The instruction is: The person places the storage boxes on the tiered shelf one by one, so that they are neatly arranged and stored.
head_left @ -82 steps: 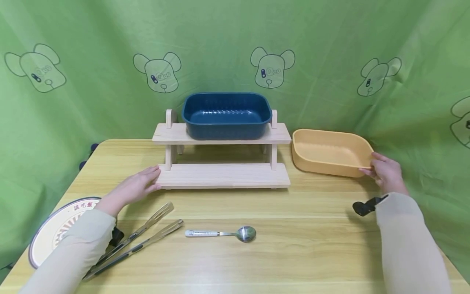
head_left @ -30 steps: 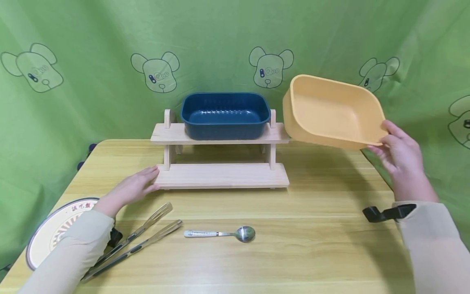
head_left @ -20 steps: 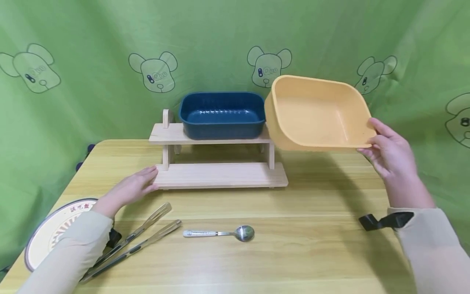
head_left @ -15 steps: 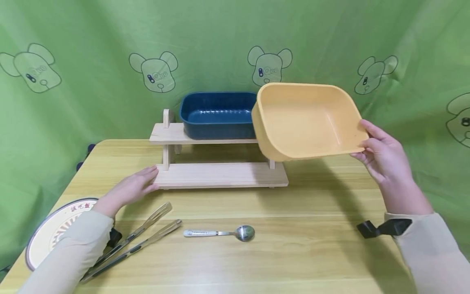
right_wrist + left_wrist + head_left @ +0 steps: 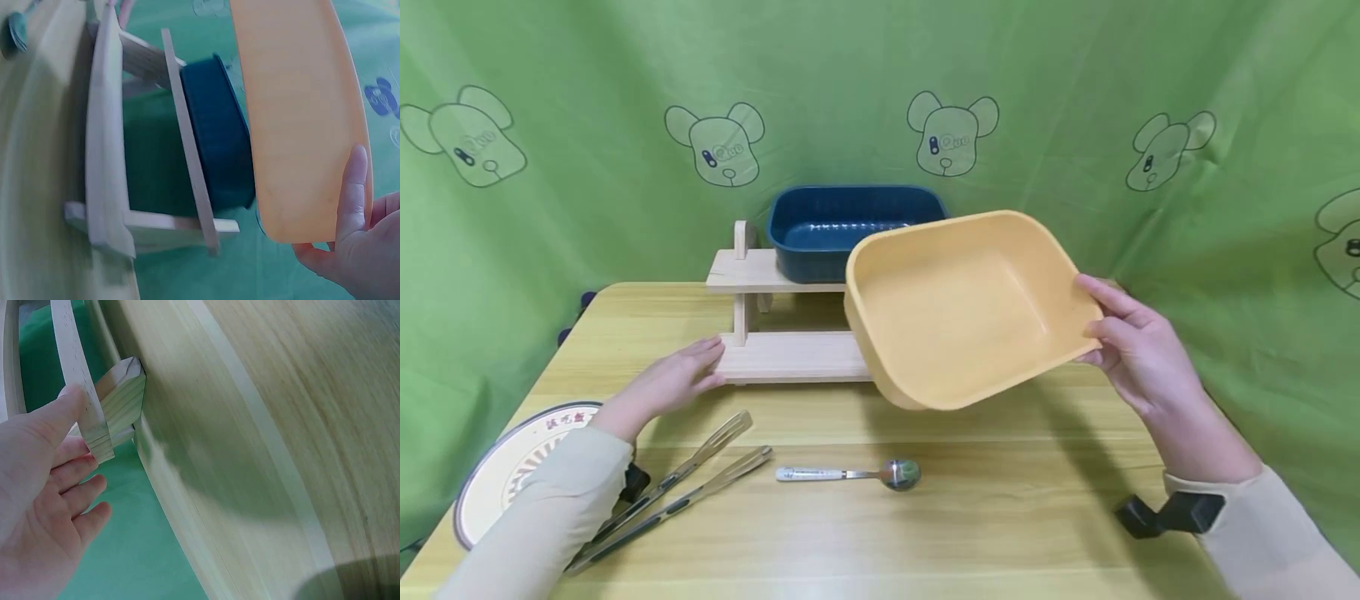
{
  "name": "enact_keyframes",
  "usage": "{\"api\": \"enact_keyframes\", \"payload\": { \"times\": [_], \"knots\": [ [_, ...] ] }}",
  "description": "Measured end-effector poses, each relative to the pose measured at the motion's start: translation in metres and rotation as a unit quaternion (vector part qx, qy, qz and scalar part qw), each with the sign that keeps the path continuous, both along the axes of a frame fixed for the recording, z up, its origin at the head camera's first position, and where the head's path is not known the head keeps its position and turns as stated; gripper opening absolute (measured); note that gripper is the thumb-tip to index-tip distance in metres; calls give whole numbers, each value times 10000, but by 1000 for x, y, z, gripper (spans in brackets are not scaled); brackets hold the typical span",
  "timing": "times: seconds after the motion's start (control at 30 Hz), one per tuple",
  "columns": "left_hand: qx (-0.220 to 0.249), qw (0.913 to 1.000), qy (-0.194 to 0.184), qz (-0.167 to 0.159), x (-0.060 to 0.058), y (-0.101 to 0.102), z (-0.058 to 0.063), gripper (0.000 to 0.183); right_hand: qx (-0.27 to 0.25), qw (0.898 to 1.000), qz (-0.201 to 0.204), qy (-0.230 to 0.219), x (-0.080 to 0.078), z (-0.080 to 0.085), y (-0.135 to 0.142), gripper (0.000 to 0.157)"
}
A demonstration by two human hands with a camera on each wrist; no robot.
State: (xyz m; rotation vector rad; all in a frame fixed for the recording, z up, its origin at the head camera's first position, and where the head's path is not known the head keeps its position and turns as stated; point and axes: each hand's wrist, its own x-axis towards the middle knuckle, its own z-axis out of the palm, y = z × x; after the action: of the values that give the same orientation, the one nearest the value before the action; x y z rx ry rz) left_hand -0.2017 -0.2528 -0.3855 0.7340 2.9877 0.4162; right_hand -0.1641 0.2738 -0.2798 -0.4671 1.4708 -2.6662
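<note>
Held up in the air by my right hand (image 5: 1142,350), a yellow plastic basin (image 5: 962,308) tilts with its hollow toward me. The thumb lies inside its right corner and the fingers behind. In the head view it covers the right part of a two-tier wooden rack (image 5: 790,354). My left hand (image 5: 673,379) holds the left end of the rack's lower board; the left wrist view shows the thumb (image 5: 72,403) on one face and fingers on the other. On the upper board sits a dark blue basin (image 5: 812,267), partly hidden by the yellow one.
On the wooden table (image 5: 1000,533), a spoon (image 5: 850,474) lies in front of the rack. Metal tongs (image 5: 677,492) lie spread beside the left forearm, which partly covers a patterned plate (image 5: 497,475). A green curtain (image 5: 850,83) hangs behind.
My right hand has lifted the yellow basin off the table at the right and carried it left, then lower and nearer, in front of the rack. The left hand stays at the rack's end.
</note>
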Motion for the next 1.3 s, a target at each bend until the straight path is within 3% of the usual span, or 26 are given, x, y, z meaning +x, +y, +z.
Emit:
{"api": "enact_keyframes", "payload": {
  "times": [0.27, 0.57, 0.73, 1.3],
  "knots": [
    [30, 10000, 16, -30, 0, 0, -1, 57, 847, 9962, 27, -206, 12, -21, -21, 52],
    [52, 10000, -14, -48, 1, 0, 1, 56, 1912, 9768, -8, -962, 20, -52, -52, 56],
    [79, 10000, -6, -55, 1, 0, 1, 56, 2040, 9712, -125, -1225, 18, -61, -62, 59],
    [55, 10000, 2, -40, 1, 1, 1, 57, 2490, 9550, -757, -1425, 7, -75, -75, 58]
  ]
}}
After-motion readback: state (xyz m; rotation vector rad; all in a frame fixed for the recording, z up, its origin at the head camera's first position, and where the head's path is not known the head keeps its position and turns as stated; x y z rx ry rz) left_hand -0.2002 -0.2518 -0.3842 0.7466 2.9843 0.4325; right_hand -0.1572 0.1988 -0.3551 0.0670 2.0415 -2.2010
